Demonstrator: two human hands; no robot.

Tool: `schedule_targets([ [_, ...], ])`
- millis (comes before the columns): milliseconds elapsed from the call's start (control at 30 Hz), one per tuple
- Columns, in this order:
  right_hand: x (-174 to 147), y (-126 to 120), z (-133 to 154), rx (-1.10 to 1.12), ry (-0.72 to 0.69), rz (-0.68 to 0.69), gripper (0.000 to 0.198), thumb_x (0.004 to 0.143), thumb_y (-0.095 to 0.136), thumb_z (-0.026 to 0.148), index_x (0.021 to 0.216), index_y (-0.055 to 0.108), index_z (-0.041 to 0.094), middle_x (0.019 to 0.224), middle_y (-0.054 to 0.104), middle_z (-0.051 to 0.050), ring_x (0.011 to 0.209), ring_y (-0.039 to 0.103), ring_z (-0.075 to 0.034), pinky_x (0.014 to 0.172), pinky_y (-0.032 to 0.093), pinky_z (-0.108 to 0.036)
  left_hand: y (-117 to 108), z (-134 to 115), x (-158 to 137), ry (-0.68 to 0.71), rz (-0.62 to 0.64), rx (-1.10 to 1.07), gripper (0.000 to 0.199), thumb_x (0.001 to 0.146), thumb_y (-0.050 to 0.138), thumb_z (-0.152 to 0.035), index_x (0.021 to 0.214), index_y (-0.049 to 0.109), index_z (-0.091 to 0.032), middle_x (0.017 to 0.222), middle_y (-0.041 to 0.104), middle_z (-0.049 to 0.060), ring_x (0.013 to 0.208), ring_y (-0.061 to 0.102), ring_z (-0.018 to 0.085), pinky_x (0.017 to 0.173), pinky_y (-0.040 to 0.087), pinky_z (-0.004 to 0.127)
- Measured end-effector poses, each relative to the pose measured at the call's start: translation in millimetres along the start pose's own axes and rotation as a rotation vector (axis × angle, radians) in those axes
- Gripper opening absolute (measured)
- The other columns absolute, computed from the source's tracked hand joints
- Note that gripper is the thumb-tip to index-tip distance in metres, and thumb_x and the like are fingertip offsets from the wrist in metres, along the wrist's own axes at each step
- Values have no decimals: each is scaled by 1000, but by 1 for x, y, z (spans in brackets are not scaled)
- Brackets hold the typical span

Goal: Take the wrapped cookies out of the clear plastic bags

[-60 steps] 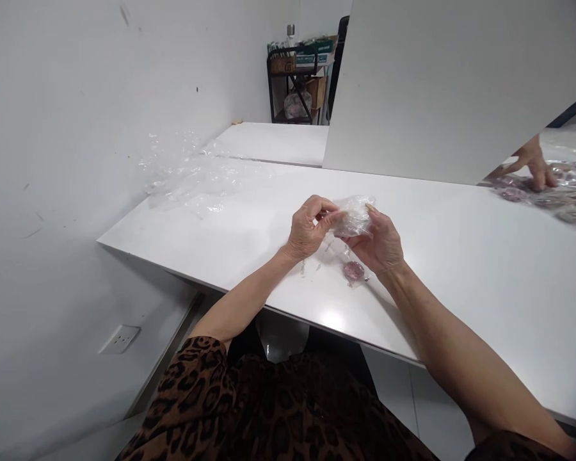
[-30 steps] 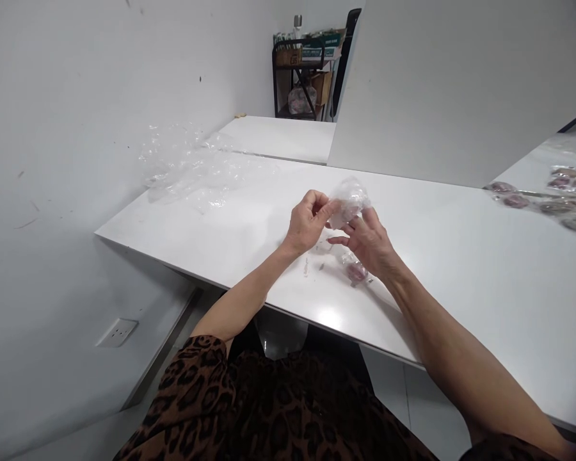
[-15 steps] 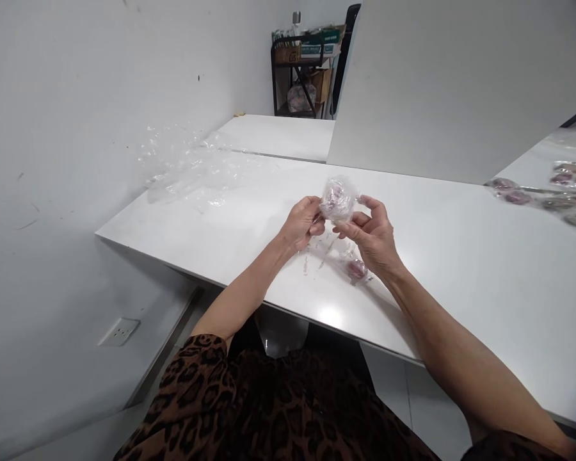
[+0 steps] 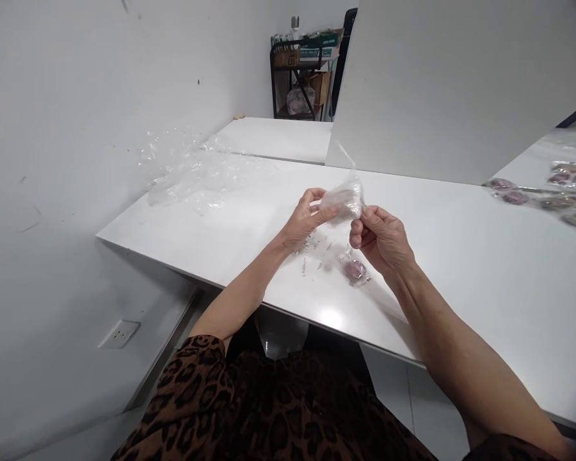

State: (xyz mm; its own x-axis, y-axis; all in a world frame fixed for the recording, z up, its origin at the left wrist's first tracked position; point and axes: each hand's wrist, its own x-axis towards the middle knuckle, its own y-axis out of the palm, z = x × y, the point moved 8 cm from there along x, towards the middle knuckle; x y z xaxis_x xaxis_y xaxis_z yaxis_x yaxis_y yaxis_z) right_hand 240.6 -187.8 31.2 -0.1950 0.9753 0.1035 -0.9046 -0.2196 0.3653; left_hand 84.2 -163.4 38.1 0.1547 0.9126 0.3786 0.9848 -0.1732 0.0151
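A clear plastic-wrapped bundle (image 4: 346, 197) is held above the white table between my hands; its contents are hard to make out now. My left hand (image 4: 303, 219) grips its left side, with the thumb in front and the fingers behind. My right hand (image 4: 384, 240) is closed, pinching the plastic at the lower right edge. A loose flap of film sticks up from the top. Just below my hands, a purplish round item in a clear wrapper (image 4: 355, 270) lies on the table, with small scraps (image 4: 312, 253) scattered to its left.
Crumpled clear plastic (image 4: 187, 169) covers the table's far left, against the wall. More wrapped purplish items (image 4: 511, 192) lie at the right. An upright pale panel (image 4: 451, 89) stands along the back edge. Behind is a black shelf rack (image 4: 297, 64) with boxes.
The bundle has been turned, so its purplish face no longer shows and a film flap stands up. My right hand has closed into a pinch and shifted right and down.
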Motion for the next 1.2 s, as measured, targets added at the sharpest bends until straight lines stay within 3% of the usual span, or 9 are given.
schedule_targets([
  [133,2,-14,3,-94,-117,-119,38,74,92,50,83,66,24,69,63,2,58,59,-12,51,50,-27,3,17,-4,-187,-62,-211,58,79,89,-44,108,42,-26,102,61,1,83,62,12,71,52,25],
  [267,-9,-16,31,-383,-437,-214,29,81,86,44,104,75,32,108,69,-3,84,63,-17,64,56,-31,3,12,-8,-155,-96,-139,56,80,86,-40,111,42,-26,101,59,0,81,61,11,70,53,25],
  [367,-12,-6,40,-599,-499,-155,29,80,88,49,102,77,34,119,65,-5,94,61,-21,69,56,-34,13,4,-9,-76,12,-74,54,81,85,-43,114,47,-25,99,62,1,78,62,12,70,53,26],
  [467,-10,-7,42,-649,-481,-124,27,78,90,52,83,75,29,103,65,-5,90,59,-20,68,53,-35,17,0,-8,4,74,-18,53,80,85,-44,117,53,-25,99,64,3,76,63,14,68,54,29],
  [633,-3,-14,39,-404,-296,-43,35,71,96,50,75,73,24,80,66,-3,68,55,-14,59,47,-33,11,-4,-6,118,36,52,58,82,83,-38,130,51,-27,101,66,3,82,67,16,73,55,31],
  [833,4,-14,18,-136,-17,40,44,63,101,47,71,66,21,62,60,1,50,49,-10,43,31,-26,8,17,-7,-165,50,-94,60,86,79,-42,136,47,-28,101,67,4,83,69,17,75,55,33],
  [900,4,-12,13,-55,25,62,44,65,100,46,72,63,22,60,58,3,46,45,-8,41,29,-25,7,19,-6,-171,44,-111,62,87,78,-44,137,45,-28,105,66,5,87,69,19,79,56,35],
  [1067,2,-4,10,-83,51,68,40,66,98,45,89,73,23,63,60,4,45,45,-8,40,30,-24,7,11,-5,20,-19,5,71,82,82,-34,140,41,-30,109,60,4,90,66,18,78,55,34],
  [1200,-1,-8,20,-364,-167,-33,38,69,96,50,85,76,22,62,61,3,47,52,-9,41,41,-26,15,4,-10,71,-10,111,69,82,80,-31,139,42,-30,103,58,2,85,60,17,79,52,34],
])
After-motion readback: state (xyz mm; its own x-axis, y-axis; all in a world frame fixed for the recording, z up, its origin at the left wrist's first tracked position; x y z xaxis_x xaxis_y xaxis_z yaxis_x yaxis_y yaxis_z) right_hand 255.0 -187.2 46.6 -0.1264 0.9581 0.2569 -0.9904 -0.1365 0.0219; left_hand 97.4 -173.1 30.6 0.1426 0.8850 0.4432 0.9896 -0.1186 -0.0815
